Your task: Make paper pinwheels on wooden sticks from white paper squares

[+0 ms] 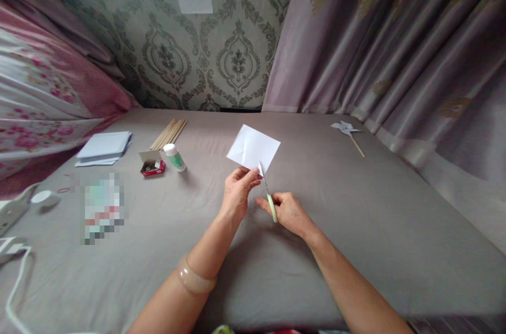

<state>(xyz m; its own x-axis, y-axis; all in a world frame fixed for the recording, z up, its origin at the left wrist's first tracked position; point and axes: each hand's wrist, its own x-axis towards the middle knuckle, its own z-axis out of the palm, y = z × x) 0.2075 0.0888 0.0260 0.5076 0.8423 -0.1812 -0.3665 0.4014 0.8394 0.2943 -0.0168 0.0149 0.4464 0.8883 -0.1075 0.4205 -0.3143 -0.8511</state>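
My left hand [237, 193] pinches the near corner of a white square paper [253, 148], holding it up above a grey sheet-covered surface [356, 207]. My right hand [288, 212] is closed round green-handled scissors [270, 201], whose blades meet the paper's near corner just beside my left fingers. A pale bangle sits on my left wrist.
At the left lie a stack of white papers [105, 147], several wooden sticks [169, 134], a small red box of pins [152, 164], a glue bottle [174, 157] and a tape roll [44, 197]. A finished paper pinwheel [348, 131] lies at the far right near the curtain.
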